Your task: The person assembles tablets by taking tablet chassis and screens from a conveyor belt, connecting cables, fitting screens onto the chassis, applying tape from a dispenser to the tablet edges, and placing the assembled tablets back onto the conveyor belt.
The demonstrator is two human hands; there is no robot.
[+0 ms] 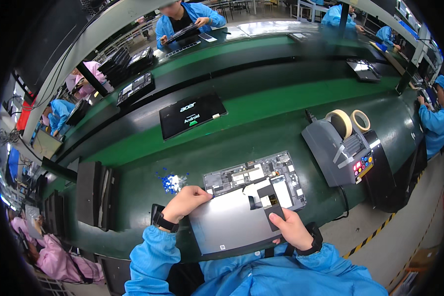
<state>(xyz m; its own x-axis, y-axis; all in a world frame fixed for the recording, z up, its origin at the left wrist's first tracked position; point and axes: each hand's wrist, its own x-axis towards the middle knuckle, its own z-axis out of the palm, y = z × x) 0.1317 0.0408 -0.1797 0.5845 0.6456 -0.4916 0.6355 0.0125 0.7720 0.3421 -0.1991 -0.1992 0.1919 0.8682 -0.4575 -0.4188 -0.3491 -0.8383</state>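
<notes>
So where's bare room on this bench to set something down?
Green bench lies bare between the dark stack and the blue bits, and, more narrowly, between the opened device and tape dispenser. Crowded: around the grey panel, left hand and right hand.

The shiny green table (138, 209) holds a gray tape dispenser (325, 150) on the right, an opened tablet (232, 176) near the middle, a heap of blue and white bits (172, 183), and dark flat cases (90, 195) far left.
</notes>
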